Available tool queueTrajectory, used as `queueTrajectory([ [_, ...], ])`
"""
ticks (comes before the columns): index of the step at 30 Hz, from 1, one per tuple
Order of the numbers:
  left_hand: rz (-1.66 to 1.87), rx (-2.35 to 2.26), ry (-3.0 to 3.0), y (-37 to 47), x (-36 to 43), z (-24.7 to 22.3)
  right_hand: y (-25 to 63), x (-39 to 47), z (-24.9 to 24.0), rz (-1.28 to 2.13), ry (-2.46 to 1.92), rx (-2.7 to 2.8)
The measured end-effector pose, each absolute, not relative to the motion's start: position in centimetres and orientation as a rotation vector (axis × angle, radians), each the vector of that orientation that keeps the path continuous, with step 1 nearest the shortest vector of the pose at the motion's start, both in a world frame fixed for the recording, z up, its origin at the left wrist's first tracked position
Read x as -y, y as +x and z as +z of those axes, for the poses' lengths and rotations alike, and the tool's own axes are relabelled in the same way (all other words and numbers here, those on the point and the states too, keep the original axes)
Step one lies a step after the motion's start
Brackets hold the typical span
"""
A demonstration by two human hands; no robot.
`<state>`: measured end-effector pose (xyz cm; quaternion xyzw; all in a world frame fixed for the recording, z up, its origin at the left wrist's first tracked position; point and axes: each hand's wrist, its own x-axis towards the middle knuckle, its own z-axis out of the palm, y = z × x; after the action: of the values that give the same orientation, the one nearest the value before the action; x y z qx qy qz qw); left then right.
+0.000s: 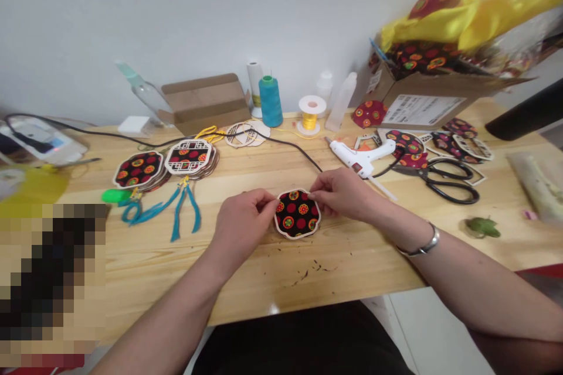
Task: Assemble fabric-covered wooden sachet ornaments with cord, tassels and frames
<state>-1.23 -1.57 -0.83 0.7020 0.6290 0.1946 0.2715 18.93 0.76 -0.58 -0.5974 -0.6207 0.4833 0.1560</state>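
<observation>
A scalloped wooden piece with black, red-dotted floral fabric [298, 215] is held just over the table in front of me. My left hand [246, 220] pinches its left edge between thumb and finger. At the upper right edge, my right hand [341, 193] grips the same piece, fingers closed. Behind my right hand lies a white glue gun [363, 157]. Two stacks of similar pieces stand to the left, one topped with plain fabric [138, 170], the other with a lattice frame [188, 157] and blue tassels [185, 208].
Black scissors [448, 179], fabric scraps [404, 143] and a green leaf-like item [482, 227] lie right. Behind stand a teal thread cone [270, 102], yellow spool [309, 123], bottles [342, 102] and cardboard boxes [417, 99]. A black cord [153, 144] crosses the table.
</observation>
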Motion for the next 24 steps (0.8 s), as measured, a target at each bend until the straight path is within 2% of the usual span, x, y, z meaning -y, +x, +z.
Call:
queueTrajectory([
  [24,0.481,-1.709,1.925,-1.22,1.47,-1.21,18.79,-0.69,-0.63,1.328,-1.765,1.829],
])
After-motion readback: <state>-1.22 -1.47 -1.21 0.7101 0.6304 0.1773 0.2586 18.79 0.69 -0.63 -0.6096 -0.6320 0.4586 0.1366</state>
